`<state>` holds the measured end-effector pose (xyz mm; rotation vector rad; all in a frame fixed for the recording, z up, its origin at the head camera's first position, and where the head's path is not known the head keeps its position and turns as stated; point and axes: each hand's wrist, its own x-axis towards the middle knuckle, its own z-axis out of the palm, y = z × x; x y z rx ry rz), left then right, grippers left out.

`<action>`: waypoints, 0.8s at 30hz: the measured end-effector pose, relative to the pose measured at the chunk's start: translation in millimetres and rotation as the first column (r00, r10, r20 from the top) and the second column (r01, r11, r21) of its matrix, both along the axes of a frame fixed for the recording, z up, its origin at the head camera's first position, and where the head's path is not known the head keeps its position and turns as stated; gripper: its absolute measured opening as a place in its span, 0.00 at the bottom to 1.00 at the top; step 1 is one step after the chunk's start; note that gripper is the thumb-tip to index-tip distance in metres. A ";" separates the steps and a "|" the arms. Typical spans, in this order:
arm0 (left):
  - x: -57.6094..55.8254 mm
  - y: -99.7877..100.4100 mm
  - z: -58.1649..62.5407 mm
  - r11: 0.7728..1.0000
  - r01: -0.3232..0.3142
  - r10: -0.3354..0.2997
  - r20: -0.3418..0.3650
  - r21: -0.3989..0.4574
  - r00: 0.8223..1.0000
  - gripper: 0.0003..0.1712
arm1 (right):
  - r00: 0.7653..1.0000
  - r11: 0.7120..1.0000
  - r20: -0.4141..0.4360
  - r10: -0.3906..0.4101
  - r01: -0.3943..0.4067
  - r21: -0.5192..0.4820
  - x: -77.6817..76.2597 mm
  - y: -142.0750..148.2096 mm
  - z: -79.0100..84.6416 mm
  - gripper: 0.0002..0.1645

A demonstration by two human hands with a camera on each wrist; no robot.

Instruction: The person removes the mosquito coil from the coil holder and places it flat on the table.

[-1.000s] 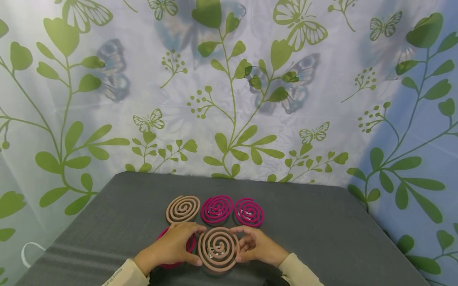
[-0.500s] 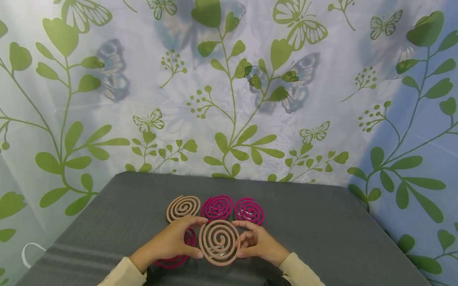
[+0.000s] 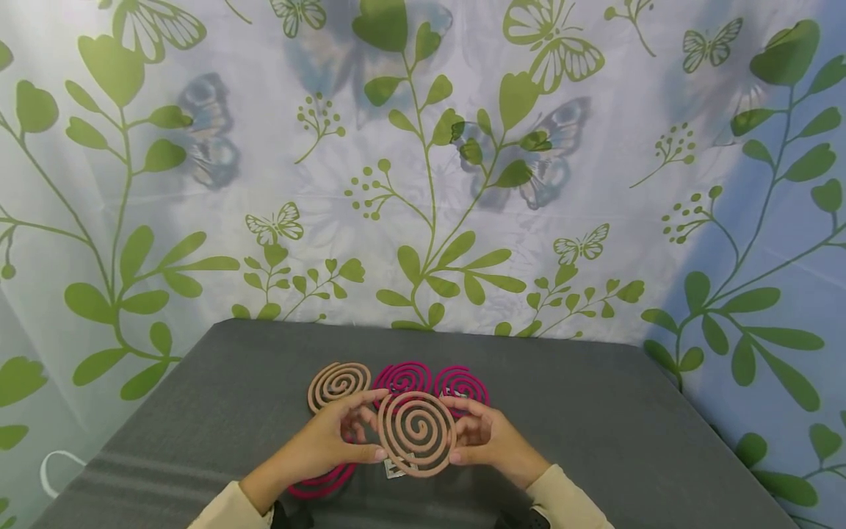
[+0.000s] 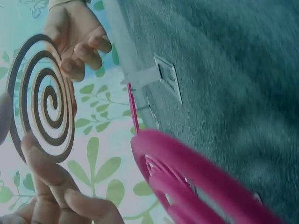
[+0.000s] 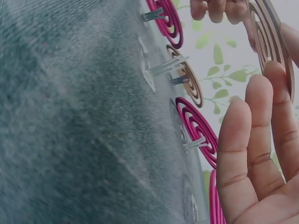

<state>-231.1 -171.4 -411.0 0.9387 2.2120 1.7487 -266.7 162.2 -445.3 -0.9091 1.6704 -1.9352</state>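
A tan mosquito coil (image 3: 420,426) is held up off the table, its flat face turned to the head camera. My left hand (image 3: 330,435) pinches its left edge between thumb and fingertips. On the opposite edge my right hand (image 3: 490,439) does the same, its other fingers loosely bent in the right wrist view. Below the coil, a small metal coil stand (image 3: 399,466) sits on the grey table; its upright tab (image 4: 142,76) shows bare in the left wrist view. A pink mosquito coil (image 3: 322,486) lies partly hidden under my left hand and forearm.
Behind my hands stands a row of coils: a second tan one (image 3: 339,384) at left, a pink one (image 3: 402,376) in the middle and another pink one (image 3: 463,383) at right. They rest on similar stands. A leaf-patterned curtain (image 3: 423,184) hangs behind the grey table (image 3: 595,426).
Both hands have raised the tan coil upward and slightly right, away from its stand. The stand now shows below the coil's lower edge. The other coils have stayed in place.
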 end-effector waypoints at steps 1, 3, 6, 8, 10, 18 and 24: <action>3.3 3.0 3.2 0.999 0.005 -0.007 0.046 0.032 0.999 0.49 | 1.000 1.000 0.000 -0.008 0.008 0.003 0.8 1.3 1.4 0.48; 5.6 7.0 4.2 0.995 0.044 -0.051 0.079 0.086 0.996 0.49 | 1.000 1.000 -0.005 -0.018 0.018 0.004 2.0 3.9 3.6 0.47; 6.7 12.4 1.9 0.986 0.089 -0.101 0.083 0.139 0.991 0.50 | 1.000 1.000 -0.016 -0.021 0.021 -0.004 3.5 7.7 6.2 0.45; 7.8 16.7 0.7 0.986 0.098 -0.107 0.061 0.138 0.992 0.51 | 1.000 1.000 -0.027 -0.016 0.016 -0.016 4.2 10.5 6.6 0.45; 8.9 22.3 0.2 0.984 0.102 -0.112 0.063 0.147 0.992 0.53 | 0.999 1.000 -0.036 -0.016 0.015 -0.022 4.4 13.7 7.1 0.45; 11.4 51.6 2.7 0.984 0.076 -0.103 0.172 0.160 0.980 0.62 | 0.997 0.999 -0.061 -0.053 0.053 -0.004 5.7 32.4 12.5 0.41; 10.6 74.5 5.9 0.992 0.014 -0.038 0.191 0.122 0.981 0.61 | 0.996 0.998 -0.070 -0.061 0.061 -0.001 4.8 51.9 19.8 0.40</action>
